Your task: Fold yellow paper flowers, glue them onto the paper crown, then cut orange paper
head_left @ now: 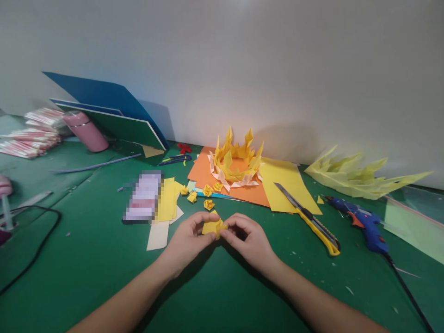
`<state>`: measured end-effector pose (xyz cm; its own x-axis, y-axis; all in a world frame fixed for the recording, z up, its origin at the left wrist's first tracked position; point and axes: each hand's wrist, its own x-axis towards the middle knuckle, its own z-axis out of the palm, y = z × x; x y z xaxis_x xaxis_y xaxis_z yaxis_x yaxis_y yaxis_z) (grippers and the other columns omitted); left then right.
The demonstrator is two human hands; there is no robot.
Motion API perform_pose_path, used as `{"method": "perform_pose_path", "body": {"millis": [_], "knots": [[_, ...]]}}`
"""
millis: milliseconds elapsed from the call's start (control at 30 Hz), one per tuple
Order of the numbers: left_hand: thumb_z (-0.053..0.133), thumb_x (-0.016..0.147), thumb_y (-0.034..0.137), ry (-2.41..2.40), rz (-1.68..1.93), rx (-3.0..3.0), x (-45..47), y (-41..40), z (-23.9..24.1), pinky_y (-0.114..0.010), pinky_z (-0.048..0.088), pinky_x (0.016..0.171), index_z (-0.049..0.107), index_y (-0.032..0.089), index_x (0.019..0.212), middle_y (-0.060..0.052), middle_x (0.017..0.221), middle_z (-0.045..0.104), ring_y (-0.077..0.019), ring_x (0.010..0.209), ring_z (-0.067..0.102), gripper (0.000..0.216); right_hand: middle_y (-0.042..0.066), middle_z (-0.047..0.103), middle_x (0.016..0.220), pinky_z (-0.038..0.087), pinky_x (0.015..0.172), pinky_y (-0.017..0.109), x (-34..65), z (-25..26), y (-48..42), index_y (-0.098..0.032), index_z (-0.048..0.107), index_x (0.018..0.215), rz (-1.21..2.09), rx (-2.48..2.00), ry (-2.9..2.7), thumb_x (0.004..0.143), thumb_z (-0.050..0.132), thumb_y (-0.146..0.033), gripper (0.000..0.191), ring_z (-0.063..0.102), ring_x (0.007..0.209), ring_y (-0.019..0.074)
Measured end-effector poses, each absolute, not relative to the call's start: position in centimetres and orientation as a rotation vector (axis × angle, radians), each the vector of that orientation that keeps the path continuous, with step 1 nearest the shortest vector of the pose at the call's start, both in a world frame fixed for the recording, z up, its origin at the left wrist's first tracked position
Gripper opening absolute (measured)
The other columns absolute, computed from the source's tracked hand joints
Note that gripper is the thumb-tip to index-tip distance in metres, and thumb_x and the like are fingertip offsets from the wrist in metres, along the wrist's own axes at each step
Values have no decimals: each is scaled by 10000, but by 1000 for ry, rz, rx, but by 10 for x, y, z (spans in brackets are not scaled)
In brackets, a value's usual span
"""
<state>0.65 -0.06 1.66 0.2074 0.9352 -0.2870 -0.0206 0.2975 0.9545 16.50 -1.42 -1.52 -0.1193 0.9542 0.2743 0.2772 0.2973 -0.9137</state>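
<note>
Between my two hands is a small piece of folded yellow paper, held a little above the green table. My left hand is closed on its left side, thumb in front and fingers behind. The fingertips of my right hand pinch its right edge. Just beyond my hands lie several small folded yellow paper pieces, one of them a rosette. Behind them a yellow folded-paper crown with a pale pink base ring stands on orange paper.
A yellow box cutter with its blade out and a blue glue gun with its cord lie right. To the left are a phone, yellow paper strips and a pink bottle. Pale yellow folded paper sits at back right.
</note>
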Motion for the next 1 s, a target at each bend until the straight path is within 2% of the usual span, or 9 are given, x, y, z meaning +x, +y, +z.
{"method": "perform_pose_path", "body": {"millis": [400, 600, 800, 1000], "knots": [[775, 542, 201, 1134, 823, 979, 4, 0, 17, -313, 467, 793, 655, 177, 896, -51, 997, 672, -172, 852, 614, 375, -6, 547, 664, 433, 561, 234, 166, -15, -14, -200, 620, 724, 884, -1109, -1598, 784, 609, -252, 80, 519, 602, 124], [686, 626, 155, 1161, 877, 1271, 4, 0, 11, -309, 495, 758, 648, 181, 876, -65, 1008, 627, -209, 968, 589, 255, -1, 548, 660, 432, 561, 234, 165, -15, -15, -196, 605, 706, 887, -1127, -1604, 777, 606, -258, 94, 519, 601, 126], [583, 710, 138, 1127, 865, 1545, 3, -3, 5, -290, 518, 705, 652, 212, 922, -60, 1039, 579, -199, 972, 575, 235, -18, 515, 618, 401, 504, 219, 164, -15, -15, -196, 581, 675, 899, -1195, -1585, 767, 595, -281, 126, 480, 548, 113], [565, 709, 114, 1100, 883, 1584, 4, -4, 6, -304, 518, 722, 650, 218, 911, -55, 1005, 581, -197, 954, 579, 243, -31, 495, 596, 379, 488, 214, 162, -15, -16, -193, 554, 683, 959, -1221, -1536, 750, 591, -288, 122, 444, 522, 101]]}}
